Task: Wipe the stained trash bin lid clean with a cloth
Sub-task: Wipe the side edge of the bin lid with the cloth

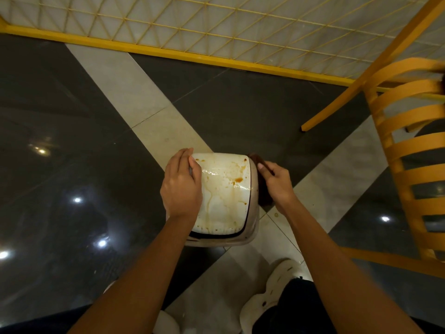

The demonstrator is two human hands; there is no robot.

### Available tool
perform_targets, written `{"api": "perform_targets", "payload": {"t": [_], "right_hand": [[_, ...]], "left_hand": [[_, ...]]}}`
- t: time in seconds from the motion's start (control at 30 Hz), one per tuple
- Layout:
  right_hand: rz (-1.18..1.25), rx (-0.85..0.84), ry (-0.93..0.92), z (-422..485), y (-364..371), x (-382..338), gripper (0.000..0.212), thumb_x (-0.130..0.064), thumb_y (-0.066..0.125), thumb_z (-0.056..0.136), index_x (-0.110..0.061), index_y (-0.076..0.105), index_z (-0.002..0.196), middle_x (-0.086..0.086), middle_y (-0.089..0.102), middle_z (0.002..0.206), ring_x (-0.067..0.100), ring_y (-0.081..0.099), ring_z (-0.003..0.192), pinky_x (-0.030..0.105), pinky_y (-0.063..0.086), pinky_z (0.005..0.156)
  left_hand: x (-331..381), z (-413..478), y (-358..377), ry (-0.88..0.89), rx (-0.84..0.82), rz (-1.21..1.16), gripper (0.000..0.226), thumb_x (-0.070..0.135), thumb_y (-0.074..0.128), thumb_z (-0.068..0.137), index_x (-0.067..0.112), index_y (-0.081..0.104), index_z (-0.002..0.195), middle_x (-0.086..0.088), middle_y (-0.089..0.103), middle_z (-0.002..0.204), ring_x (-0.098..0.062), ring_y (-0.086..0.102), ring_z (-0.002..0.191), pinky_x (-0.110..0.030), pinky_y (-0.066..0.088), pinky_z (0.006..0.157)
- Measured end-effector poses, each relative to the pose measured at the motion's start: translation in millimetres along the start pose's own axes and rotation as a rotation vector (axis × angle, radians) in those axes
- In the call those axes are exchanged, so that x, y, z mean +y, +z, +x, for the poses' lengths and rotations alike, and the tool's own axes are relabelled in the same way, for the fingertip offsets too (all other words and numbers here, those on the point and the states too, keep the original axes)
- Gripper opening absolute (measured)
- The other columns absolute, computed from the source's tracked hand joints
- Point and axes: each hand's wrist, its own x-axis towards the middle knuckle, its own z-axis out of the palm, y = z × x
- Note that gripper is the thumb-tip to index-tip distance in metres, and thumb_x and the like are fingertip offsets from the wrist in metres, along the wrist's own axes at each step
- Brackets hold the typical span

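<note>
A white trash bin lid (225, 196) sits on its bin on the floor below me. Orange-brown stains and drip marks run across its wet surface. My left hand (181, 184) grips the lid's left edge, thumb on top. My right hand (277, 182) holds a dark brown cloth (262, 189) bunched against the right side of the bin, just off the lid's right edge. Part of the cloth is hidden behind my fingers.
A yellow slatted chair (409, 150) stands close on the right, one leg (337, 102) reaching toward the bin. A yellow-framed mesh panel (192, 32) runs along the far side. The floor is glossy dark and light tile. My white shoe (272, 292) is near the bin.
</note>
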Motion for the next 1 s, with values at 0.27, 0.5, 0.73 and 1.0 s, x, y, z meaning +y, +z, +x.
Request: {"api": "perform_targets", "payload": {"t": [0.27, 0.5, 0.73, 1.0], "right_hand": [[-0.043, -0.033, -0.061, 1.5, -6.3, -14.6, 0.026, -0.022, 0.050, 0.095, -0.012, 0.063, 0.115, 0.009, 0.063, 0.109, 0.022, 0.060, 0.100, 0.033, 0.049, 0.088], [0.022, 0.032, 0.010, 3.9, 9.2, -24.6, 0.026, -0.024, 0.049, 0.095, -0.015, 0.063, 0.114, 0.005, 0.065, 0.109, 0.020, 0.060, 0.101, 0.042, 0.048, 0.095], [0.094, 0.133, -0.069, -23.2, 7.0, -13.0, 0.021, -0.022, 0.054, 0.092, -0.015, 0.066, 0.108, 0.003, 0.068, 0.099, 0.018, 0.063, 0.095, 0.038, 0.052, 0.088], [0.095, 0.127, -0.044, -22.3, 6.3, -22.0, 0.029, -0.016, 0.055, 0.092, -0.015, 0.061, 0.120, 0.002, 0.064, 0.116, 0.015, 0.058, 0.106, 0.035, 0.047, 0.097]], "left_hand": [[-0.8, -0.1, 0.5, 0.005, -0.003, -0.008, 0.033, 0.024, 0.038, 0.097, 0.013, 0.062, 0.117, -0.004, 0.062, 0.120, -0.019, 0.058, 0.109, -0.032, 0.051, 0.081], [-0.1, 0.1, 0.7, 0.009, -0.004, -0.015, 0.032, 0.023, 0.039, 0.097, 0.013, 0.062, 0.117, -0.004, 0.062, 0.120, -0.019, 0.058, 0.110, -0.033, 0.051, 0.081], [-0.7, -0.2, 1.6, 0.011, 0.016, -0.010, 0.034, 0.025, 0.038, 0.097, 0.012, 0.063, 0.116, -0.004, 0.063, 0.118, -0.019, 0.059, 0.108, -0.032, 0.051, 0.080], [-1.7, 0.6, 1.8, 0.014, 0.007, -0.009, 0.035, 0.026, 0.036, 0.097, 0.012, 0.062, 0.117, -0.004, 0.063, 0.118, -0.019, 0.059, 0.108, -0.034, 0.053, 0.079]]}}
